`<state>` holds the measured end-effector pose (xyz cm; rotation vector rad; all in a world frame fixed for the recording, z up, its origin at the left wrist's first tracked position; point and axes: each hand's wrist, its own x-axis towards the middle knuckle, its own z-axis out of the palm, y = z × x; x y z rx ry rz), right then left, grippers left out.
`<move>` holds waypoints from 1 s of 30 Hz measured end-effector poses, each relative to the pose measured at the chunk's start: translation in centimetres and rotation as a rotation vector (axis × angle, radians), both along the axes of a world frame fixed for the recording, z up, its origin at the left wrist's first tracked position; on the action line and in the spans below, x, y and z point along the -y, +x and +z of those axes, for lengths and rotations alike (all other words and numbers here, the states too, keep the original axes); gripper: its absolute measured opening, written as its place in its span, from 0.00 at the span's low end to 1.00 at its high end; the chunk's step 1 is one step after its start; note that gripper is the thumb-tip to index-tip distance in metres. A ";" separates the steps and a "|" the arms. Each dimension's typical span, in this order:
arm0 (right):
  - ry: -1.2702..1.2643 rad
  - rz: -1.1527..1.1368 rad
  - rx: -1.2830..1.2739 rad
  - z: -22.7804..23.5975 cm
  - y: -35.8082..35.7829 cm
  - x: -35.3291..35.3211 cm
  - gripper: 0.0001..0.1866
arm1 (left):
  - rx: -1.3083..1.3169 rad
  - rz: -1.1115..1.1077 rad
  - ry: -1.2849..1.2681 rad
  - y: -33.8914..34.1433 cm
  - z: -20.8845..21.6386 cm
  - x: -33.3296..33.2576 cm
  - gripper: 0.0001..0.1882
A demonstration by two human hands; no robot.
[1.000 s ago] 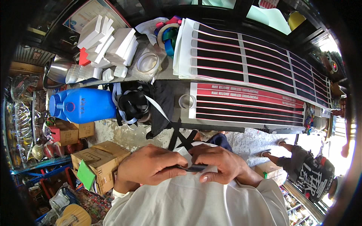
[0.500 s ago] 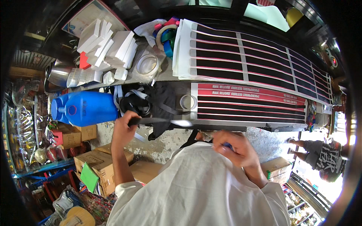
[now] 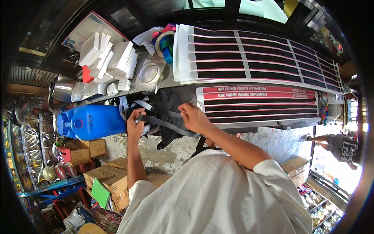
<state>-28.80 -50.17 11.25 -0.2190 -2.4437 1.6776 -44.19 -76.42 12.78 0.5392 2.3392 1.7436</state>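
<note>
A long, flat, dark strip (image 3: 171, 126) like a ribbon or strap bows between my hands in front of the shelf. My left hand (image 3: 136, 119) is closed on one end of it, just right of the blue jug. With fingers pinched, my right hand (image 3: 193, 118) holds a dark band at its fingertips, beside the roll of tape (image 3: 200, 105). The strip's loose part curves below the right hand toward my shirt. Behind the hands hangs a black bag (image 3: 169, 102) with straps, partly hidden by them.
Striped black-and-red printed sheets (image 3: 265, 58) cover the upper shelf, more (image 3: 261, 105) the lower. White boxes (image 3: 120, 58) and tape rolls (image 3: 149, 73) stand at upper left. A blue jug (image 3: 95, 123) is left of my hands, cardboard boxes (image 3: 109, 177) below. Another person (image 3: 343, 146) is far right.
My right hand has moved left and up from in front of my shirt to the lower shelf's edge. The strip now bows between both hands. The view has shifted slightly.
</note>
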 end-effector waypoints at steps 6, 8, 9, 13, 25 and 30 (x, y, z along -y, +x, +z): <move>0.396 0.043 0.286 -3.1 -5.0 4.5 0.21 | 0.543 0.415 -0.166 -0.5 -6.3 -1.4 0.14; 0.445 0.028 0.392 -3.9 -5.6 5.4 0.25 | 0.624 0.369 0.035 -0.4 -7.2 -1.8 0.11; 0.453 0.009 0.367 -4.3 -5.7 5.8 0.23 | 0.690 0.370 0.116 -0.3 -7.5 -2.0 0.09; 0.456 -0.009 0.252 -5.5 -5.4 6.7 0.17 | 0.869 0.401 0.515 -0.1 -8.1 -1.9 0.10; -0.125 0.250 0.285 -1.9 -6.8 8.1 0.14 | 0.649 0.546 0.426 -3.7 -3.1 1.2 0.09; -0.002 0.155 0.094 1.0 -5.6 7.0 0.25 | 0.151 0.339 -0.201 0.3 5.0 1.4 0.07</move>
